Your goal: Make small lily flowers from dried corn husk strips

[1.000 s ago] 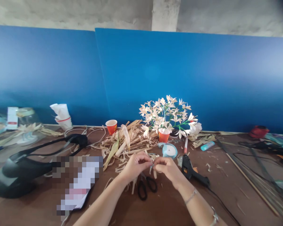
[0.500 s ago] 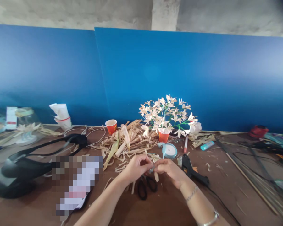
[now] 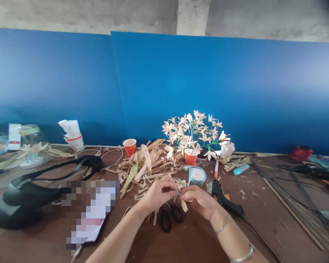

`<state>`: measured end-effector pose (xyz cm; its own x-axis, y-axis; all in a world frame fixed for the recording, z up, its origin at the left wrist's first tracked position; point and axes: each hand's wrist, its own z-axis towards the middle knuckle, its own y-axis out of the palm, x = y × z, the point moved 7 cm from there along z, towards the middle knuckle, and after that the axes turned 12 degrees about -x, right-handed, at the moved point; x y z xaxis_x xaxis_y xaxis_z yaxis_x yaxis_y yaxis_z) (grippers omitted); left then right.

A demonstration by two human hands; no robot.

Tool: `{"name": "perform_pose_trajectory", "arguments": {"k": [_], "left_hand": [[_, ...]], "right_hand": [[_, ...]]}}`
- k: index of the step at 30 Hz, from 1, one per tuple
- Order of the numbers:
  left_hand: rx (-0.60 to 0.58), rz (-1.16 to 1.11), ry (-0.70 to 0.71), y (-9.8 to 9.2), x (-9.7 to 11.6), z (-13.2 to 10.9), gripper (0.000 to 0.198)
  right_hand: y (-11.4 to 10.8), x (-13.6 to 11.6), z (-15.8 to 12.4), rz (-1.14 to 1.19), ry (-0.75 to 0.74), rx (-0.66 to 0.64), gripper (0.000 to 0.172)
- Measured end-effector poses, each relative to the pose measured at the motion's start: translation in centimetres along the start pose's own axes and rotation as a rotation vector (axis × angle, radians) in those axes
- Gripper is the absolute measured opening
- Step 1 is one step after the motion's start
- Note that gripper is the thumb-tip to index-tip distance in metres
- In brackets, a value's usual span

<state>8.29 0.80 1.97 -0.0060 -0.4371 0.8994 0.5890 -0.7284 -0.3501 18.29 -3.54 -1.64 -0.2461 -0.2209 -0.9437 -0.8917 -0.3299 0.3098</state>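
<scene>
My left hand (image 3: 159,194) and my right hand (image 3: 201,200) meet fingertip to fingertip low over the table. Both are closed in a pinch. From beneath the right fingers a pale corn-husk flower (image 3: 184,206) hangs with its petals downward. The left fingertips pinch a thin light-blue strip (image 3: 178,192) at the flower's base; fingers cover most of it. Black-handled scissors (image 3: 166,221) lie just below the hands, blades hidden. Behind the hands sits a roll of light-blue ribbon (image 3: 199,175). A black glue gun (image 3: 222,200) rests to the right of my right hand.
Dry corn husks (image 3: 150,164) are heaped behind my hands. Beyond stands a red paper cup (image 3: 191,158) holding white husk flowers (image 3: 190,133). Another red cup (image 3: 129,148) is left of it. A black strapped object (image 3: 19,206) and partly pixelated phone (image 3: 95,215) lie left.
My fingers have shifted slightly at the join, and the hanging flower has tilted a little to the right. The light-blue strip at the fingertips has turned. Everything else is still.
</scene>
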Motion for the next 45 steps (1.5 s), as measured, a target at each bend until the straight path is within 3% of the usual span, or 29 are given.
{"name": "perform_pose_trajectory", "arguments": {"k": [6, 12, 16, 19, 23, 28, 32, 36, 40, 45], "left_hand": [[-0.032, -0.010, 0.041, 0.3, 0.8, -0.1, 0.014], [0.031, 0.100, 0.027, -0.2, 0.9, -0.1, 0.015], [0.056, 0.127, -0.016, -0.1, -0.2, 0.1, 0.018], [0.059, 0.125, -0.062, -0.1, -1.1, 0.1, 0.015], [0.019, 0.026, -0.108, -0.2, -1.7, 0.1, 0.010], [-0.045, -0.135, -0.165, 0.1, -2.0, 0.0, 0.015], [-0.050, -0.195, -0.146, 0.5, -1.5, 0.0, 0.016], [-0.052, -0.266, -0.110, 0.8, -1.0, 0.0, 0.018], [-0.057, -0.184, -0.054, 0.6, -0.5, -0.1, 0.017], [0.022, 0.010, -0.062, -0.1, -1.0, 0.0, 0.015]], "right_hand": [[0.0, 0.2, -0.2, -0.081, 0.035, -0.032, 0.010], [-0.5, -0.7, 0.0, -0.397, -0.028, 0.108, 0.009], [-0.6, -1.8, -0.3, -0.672, -0.116, 0.276, 0.006], [-0.6, -2.4, -0.5, -0.777, -0.175, 0.326, 0.006], [-0.9, -2.0, -0.2, -0.683, -0.169, 0.262, 0.008], [-1.4, -0.7, 0.0, -0.426, -0.047, 0.190, 0.006], [-0.9, 0.1, -0.1, -0.185, 0.052, 0.086, 0.006], [0.0, 0.1, -0.2, -0.064, 0.056, -0.034, 0.008], [-0.2, -0.1, -0.2, -0.176, 0.034, -0.014, 0.009], [-0.4, -1.3, -0.3, -0.554, -0.091, 0.178, 0.014]]}}
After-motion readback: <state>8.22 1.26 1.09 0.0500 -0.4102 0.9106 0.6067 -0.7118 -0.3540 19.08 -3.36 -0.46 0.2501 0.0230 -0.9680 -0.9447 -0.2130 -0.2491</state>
